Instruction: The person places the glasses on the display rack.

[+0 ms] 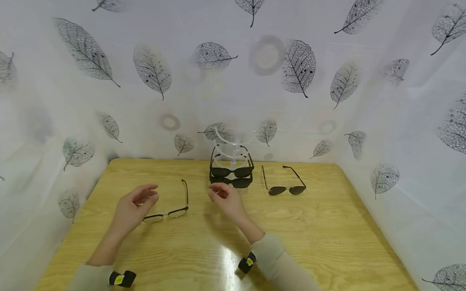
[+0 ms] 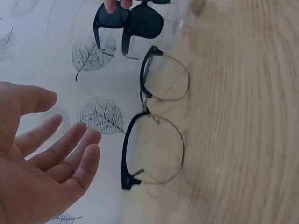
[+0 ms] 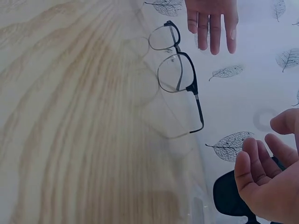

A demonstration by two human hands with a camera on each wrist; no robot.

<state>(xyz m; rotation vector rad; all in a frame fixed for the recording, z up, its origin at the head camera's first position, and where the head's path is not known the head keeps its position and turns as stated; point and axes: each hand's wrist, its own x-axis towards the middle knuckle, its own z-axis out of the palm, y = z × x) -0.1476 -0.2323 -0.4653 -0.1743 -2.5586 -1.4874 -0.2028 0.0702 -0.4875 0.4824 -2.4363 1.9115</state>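
My left hand (image 1: 132, 208) hovers at the left, fingers loosely bent and nothing in them. Just right of it, black-and-metal half-rim eyeglasses (image 1: 178, 210) stand on the table with temples unfolded; the hand hides their left side in the head view. My right hand (image 1: 229, 204) is raised at the middle, also holding nothing, its fingers curved loosely. Its fingertips overlap the lower of two black sunglasses (image 1: 242, 183) in the head view. The upper black sunglasses (image 1: 242, 172) sit right behind, both pairs at a clear display stand (image 1: 234, 155).
Dark aviator sunglasses (image 1: 277, 190) stand with open temples right of the display stand. All this is on a wood-grain table (image 1: 327, 234). White curtains with leaf prints (image 1: 153, 72) enclose its back and sides. A black strap device (image 1: 123, 279) is on each wrist.
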